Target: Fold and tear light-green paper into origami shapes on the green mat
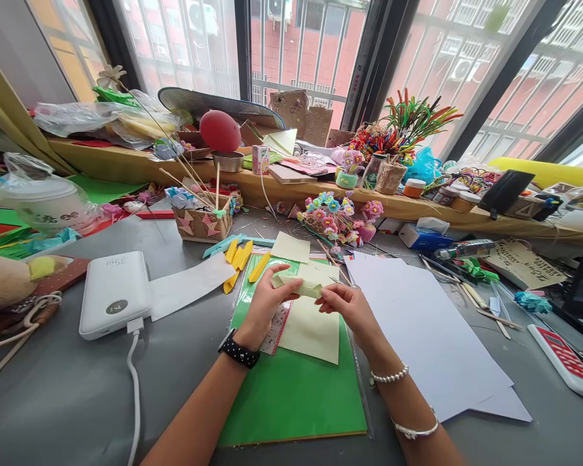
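Note:
Between my two hands is a small pale yellow folded paper point(309, 288), held just above the work surface. My left hand point(272, 294) pinches its left end between thumb and fingers. At the right end, the fingertips of my right hand point(344, 303) are closed on it. Beneath lie pale yellow paper sheets point(315, 333) on a green sheet in a clear sleeve point(296, 401). A patterned ruler-like strip point(276, 330) sits partly under my left hand. Several folded yellow paper pieces point(240, 259) rest just beyond that hand.
White paper sheets point(418, 323) lie to the right, a calculator point(571, 362) farther over. On the left is a white power bank point(115, 294) with a cable. A cardboard box with sticks point(203, 223) and a bunch of pipe-cleaner flowers point(330, 217) stand behind.

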`<act>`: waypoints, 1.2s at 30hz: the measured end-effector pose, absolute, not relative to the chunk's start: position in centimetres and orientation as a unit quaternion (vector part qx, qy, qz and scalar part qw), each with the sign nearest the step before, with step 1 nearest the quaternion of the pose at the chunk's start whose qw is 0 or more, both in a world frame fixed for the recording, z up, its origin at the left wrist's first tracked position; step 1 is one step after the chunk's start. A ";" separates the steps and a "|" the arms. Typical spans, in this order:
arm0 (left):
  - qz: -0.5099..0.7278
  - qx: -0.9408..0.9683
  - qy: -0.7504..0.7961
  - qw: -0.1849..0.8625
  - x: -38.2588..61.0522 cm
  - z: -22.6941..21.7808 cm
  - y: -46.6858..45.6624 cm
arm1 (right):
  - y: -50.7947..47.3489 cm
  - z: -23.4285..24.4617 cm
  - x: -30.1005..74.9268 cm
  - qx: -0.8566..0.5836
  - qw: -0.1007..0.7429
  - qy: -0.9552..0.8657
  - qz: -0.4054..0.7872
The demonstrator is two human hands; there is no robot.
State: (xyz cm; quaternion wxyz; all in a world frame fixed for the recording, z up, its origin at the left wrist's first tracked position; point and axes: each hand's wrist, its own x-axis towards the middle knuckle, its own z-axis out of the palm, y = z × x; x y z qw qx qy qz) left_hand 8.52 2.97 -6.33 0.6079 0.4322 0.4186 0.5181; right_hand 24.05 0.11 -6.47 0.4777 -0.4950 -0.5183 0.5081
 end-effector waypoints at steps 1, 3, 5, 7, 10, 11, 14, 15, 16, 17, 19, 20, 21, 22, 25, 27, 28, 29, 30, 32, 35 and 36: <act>0.515 0.438 0.418 0.607 8.5 -6.3 3.0 | 0.1 -6.4 24.1 -0.496 0.490 -0.512 0.502; 0.509 0.444 0.416 0.609 8.5 -6.3 2.9 | 0.1 -6.3 24.2 -0.495 0.508 -0.505 0.492; 0.507 0.446 0.413 0.611 8.5 -6.3 2.9 | 0.1 -6.3 24.3 -0.493 0.518 -0.500 0.489; 0.507 0.446 0.412 0.612 8.5 -6.3 2.9 | 0.2 -6.3 24.3 -0.487 0.523 -0.498 0.491; 0.512 0.444 0.407 0.612 8.5 -6.3 2.9 | 0.2 -6.3 24.3 -0.479 0.532 -0.498 0.489; 0.513 0.443 0.405 0.613 8.5 -6.4 2.9 | 0.2 -6.3 24.3 -0.477 0.535 -0.499 0.488; 0.515 0.441 0.405 0.614 8.5 -6.4 2.9 | 0.2 -6.4 24.3 -0.477 0.535 -0.498 0.488; 0.514 0.441 0.407 0.613 8.5 -6.4 2.9 | 0.1 -6.4 24.3 -0.477 0.534 -0.498 0.489; 0.513 0.441 0.408 0.613 8.5 -6.4 2.9 | 0.1 -6.3 24.3 -0.478 0.533 -0.499 0.489; 0.514 0.440 0.409 0.613 8.5 -6.3 2.9 | 0.2 -6.3 24.2 -0.480 0.533 -0.499 0.486; 0.521 0.435 0.407 0.611 8.6 -6.3 2.9 | 0.2 -6.3 24.2 -0.484 0.545 -0.499 0.469; 0.526 0.431 0.405 0.611 8.6 -6.3 2.9 | 0.2 -6.3 24.2 -0.486 0.554 -0.501 0.453; 0.532 0.425 0.404 0.611 8.6 -6.2 2.9 | 0.2 -6.3 24.2 -0.489 0.563 -0.507 0.433; 0.537 0.420 0.404 0.611 8.6 -6.2 2.9 | 0.2 -6.3 24.2 -0.493 0.566 -0.516 0.413; 0.547 0.408 0.403 0.610 8.6 -6.3 3.0 | 0.1 -6.3 24.1 -0.509 0.553 -0.554 0.358; 0.553 0.405 0.401 0.607 8.6 -6.4 3.1 | 0.0 -6.2 24.1 -0.515 0.547 -0.572 0.331; 0.556 0.405 0.401 0.605 8.6 -6.4 3.1 | -0.1 -6.2 24.1 -0.514 0.548 -0.577 0.319; 0.560 0.405 0.402 0.601 8.6 -6.5 3.1 | -0.1 -6.1 24.0 -0.512 0.552 -0.580 0.309; 0.563 0.406 0.403 0.596 8.6 -6.5 3.1 | -0.2 -6.1 24.0 -0.510 0.555 -0.584 0.301; 0.569 0.408 0.405 0.589 8.5 -6.5 3.1 | -0.2 -6.1 24.0 -0.504 0.556 -0.595 0.289; 0.569 0.407 0.403 0.589 8.6 -6.5 3.1 | -0.2 -6.3 23.9 -0.510 0.534 -0.614 0.280; 0.570 0.405 0.403 0.590 8.6 -6.5 3.1 | -0.1 -6.4 23.8 -0.514 0.526 -0.617 0.280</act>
